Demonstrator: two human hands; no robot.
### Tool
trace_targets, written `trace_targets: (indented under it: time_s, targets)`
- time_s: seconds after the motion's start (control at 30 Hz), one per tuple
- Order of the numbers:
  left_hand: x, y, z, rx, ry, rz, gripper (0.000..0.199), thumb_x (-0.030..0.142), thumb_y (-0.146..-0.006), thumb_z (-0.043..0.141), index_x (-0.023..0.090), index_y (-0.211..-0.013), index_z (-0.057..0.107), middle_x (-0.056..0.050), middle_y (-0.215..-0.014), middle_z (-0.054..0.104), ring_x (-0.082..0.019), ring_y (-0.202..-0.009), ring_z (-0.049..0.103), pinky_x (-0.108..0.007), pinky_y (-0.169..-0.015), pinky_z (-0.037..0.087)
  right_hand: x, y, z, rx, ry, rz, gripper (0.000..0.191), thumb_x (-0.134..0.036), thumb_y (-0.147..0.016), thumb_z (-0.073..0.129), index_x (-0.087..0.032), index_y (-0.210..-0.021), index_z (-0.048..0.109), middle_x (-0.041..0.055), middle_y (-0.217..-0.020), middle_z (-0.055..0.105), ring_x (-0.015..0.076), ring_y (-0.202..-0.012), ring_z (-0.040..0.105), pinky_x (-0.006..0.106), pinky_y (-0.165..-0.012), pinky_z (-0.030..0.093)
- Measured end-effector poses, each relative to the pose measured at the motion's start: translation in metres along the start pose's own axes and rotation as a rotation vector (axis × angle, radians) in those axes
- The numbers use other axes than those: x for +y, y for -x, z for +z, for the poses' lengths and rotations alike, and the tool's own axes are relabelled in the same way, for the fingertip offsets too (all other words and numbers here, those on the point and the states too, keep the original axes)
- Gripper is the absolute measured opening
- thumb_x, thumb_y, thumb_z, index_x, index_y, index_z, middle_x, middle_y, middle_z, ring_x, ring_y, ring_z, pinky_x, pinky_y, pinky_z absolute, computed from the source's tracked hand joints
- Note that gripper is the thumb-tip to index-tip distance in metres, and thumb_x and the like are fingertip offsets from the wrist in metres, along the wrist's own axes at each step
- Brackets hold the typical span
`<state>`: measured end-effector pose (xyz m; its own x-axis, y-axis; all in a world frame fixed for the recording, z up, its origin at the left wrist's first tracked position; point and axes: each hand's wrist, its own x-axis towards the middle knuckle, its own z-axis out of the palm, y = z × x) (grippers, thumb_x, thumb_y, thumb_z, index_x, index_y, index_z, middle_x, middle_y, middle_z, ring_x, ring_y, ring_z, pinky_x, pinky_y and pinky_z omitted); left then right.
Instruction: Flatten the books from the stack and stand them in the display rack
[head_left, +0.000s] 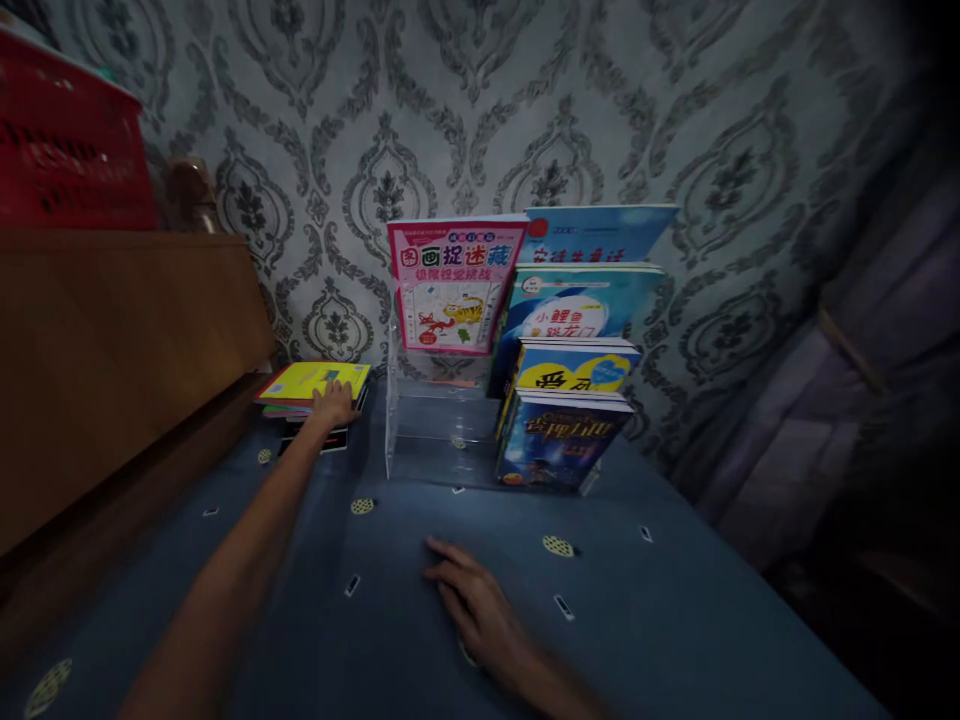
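Observation:
My left hand (334,404) reaches to the far left and rests on a yellow book (304,380), fingers a little apart on its cover. This book tops a small stack of books lying flat, with a black one (334,439) at the bottom. My right hand (476,610) is over the near middle of the table, holding nothing, fingers apart. Ahead of it stands a clear acrylic book rack (391,420) with stepped tiers. A pink picture book (459,285) leans upright in its back left. On the right side are blue books (562,435), a yellow-and-blue book (574,367) and a teal book (585,300).
A dark blue cloth (420,540) with a pineapple print covers the table. To the left, a wooden cabinet (112,340) carries a red plastic basket (71,150). Patterned wallpaper (465,120) backs the table. A tied curtain (810,420) hangs at the right.

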<state>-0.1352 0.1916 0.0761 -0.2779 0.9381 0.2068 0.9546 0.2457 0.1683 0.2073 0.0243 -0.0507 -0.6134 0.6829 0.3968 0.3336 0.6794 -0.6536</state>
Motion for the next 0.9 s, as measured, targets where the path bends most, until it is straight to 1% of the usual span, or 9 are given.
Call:
trace_targets:
  time_s: [0.1,0.17,0.33,0.4,0.5,0.6,0.7,0.83,0.9]
  targets:
    - [0.002,0.003,0.018,0.023,-0.122,-0.008,0.061,0.037,-0.092,0.053,0.012,-0.147,0.043,-0.027,-0.157,0.039,-0.042,-0.148,0.030,-0.066,-0.113,0.027,0.000,0.001,-0.001,-0.002,0.001,-0.020,0.030,-0.027,-0.103,0.045,-0.023,-0.121,0.068,0.0125,-0.145,0.060,0.0250,-0.134,0.057,0.047,-0.111,0.050]
    - [0.003,0.001,0.020,0.049,-0.173,-0.005,0.054,0.033,-0.097,0.044,0.011,-0.146,0.044,-0.029,-0.153,0.043,-0.043,-0.144,0.037,-0.065,-0.108,0.032,-0.001,0.001,-0.003,-0.006,0.001,-0.035,0.030,-0.027,-0.103,0.045,-0.024,-0.123,0.068,0.0116,-0.146,0.059,0.0248,-0.135,0.056,0.046,-0.112,0.049]
    - [-0.005,0.002,0.010,0.064,-0.234,0.060,0.039,0.027,-0.102,0.035,0.014,-0.132,0.057,-0.023,-0.130,0.063,-0.037,-0.125,0.057,-0.056,-0.101,0.042,-0.002,-0.001,-0.005,-0.031,0.008,-0.004,0.029,-0.027,-0.103,0.045,-0.024,-0.118,0.070,0.0107,-0.146,0.058,0.0250,-0.135,0.056,0.046,-0.112,0.049]
    - [-0.014,0.010,0.004,0.066,-0.245,0.104,0.037,0.029,-0.103,0.035,0.017,-0.130,0.058,-0.020,-0.127,0.066,-0.034,-0.123,0.059,-0.055,-0.101,0.042,-0.001,-0.002,-0.004,-0.038,0.016,-0.008,0.030,-0.027,-0.103,0.045,-0.023,-0.118,0.070,0.0117,-0.146,0.059,0.0253,-0.136,0.055,0.047,-0.111,0.050]
    - [-0.030,0.033,-0.005,0.067,-0.252,0.180,0.037,0.029,-0.103,0.038,0.020,-0.133,0.056,-0.017,-0.134,0.064,-0.032,-0.128,0.057,-0.052,-0.103,0.042,0.001,-0.001,-0.003,-0.035,0.026,-0.034,0.030,-0.025,-0.102,0.044,-0.022,-0.120,0.069,0.0125,-0.145,0.059,0.0252,-0.135,0.056,0.047,-0.111,0.050]
    - [-0.052,0.067,-0.008,0.061,-0.248,0.246,0.041,0.027,-0.102,0.042,0.025,-0.141,0.054,-0.013,-0.148,0.056,-0.029,-0.140,0.048,-0.050,-0.110,0.039,0.001,-0.001,-0.003,-0.018,0.023,-0.056,0.030,-0.023,-0.101,0.045,-0.023,-0.120,0.068,0.0118,-0.145,0.060,0.0246,-0.135,0.056,0.047,-0.111,0.050]
    - [-0.076,0.116,0.000,0.083,-0.229,0.313,0.045,0.026,-0.102,0.041,0.028,-0.146,0.051,-0.010,-0.154,0.051,-0.028,-0.144,0.044,-0.054,-0.117,0.032,0.000,-0.003,-0.004,-0.022,0.018,-0.063,0.030,-0.021,-0.100,0.045,-0.023,-0.118,0.069,0.0119,-0.144,0.060,0.0242,-0.134,0.057,0.048,-0.111,0.049]
    - [-0.098,0.209,0.013,0.017,-0.182,0.458,0.048,0.030,-0.104,0.037,0.032,-0.151,0.046,-0.006,-0.157,0.047,-0.025,-0.147,0.040,-0.054,-0.120,0.028,-0.002,-0.007,-0.004,-0.036,0.007,-0.030,0.029,-0.021,-0.099,0.047,-0.022,-0.115,0.071,0.0114,-0.143,0.061,0.0250,-0.132,0.058,0.049,-0.110,0.049]
    - [-0.103,0.256,0.012,-0.070,-0.123,0.518,0.048,0.035,-0.105,0.038,0.037,-0.152,0.044,-0.002,-0.158,0.045,-0.026,-0.147,0.042,-0.054,-0.121,0.028,-0.004,-0.008,-0.005,-0.040,-0.006,-0.023,0.029,-0.021,-0.098,0.047,-0.022,-0.115,0.071,0.0118,-0.143,0.061,0.0255,-0.132,0.059,0.049,-0.111,0.049]
